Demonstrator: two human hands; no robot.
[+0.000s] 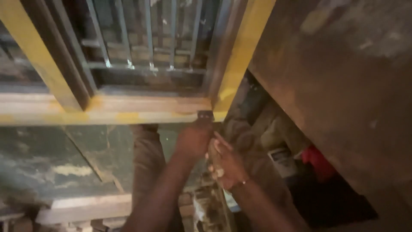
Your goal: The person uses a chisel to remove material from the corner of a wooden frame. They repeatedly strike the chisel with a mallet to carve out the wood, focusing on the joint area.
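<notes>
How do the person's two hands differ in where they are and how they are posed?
The left hand reaches higher, its fingers up at the small dark metal piece on the yellow frame; the right hand sits lower, just below and beside it. The left hand shows its back, closed; the right hand shows lighter fingers, loosely curled. Whether either has a firm grip is unclear. Both are bare and close together.

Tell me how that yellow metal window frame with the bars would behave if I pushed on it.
The yellow frame looks like welded steel, so probably stiff and heavy. Its grille bars likely won't flex. The left hand and right hand press near its lower corner.
</notes>
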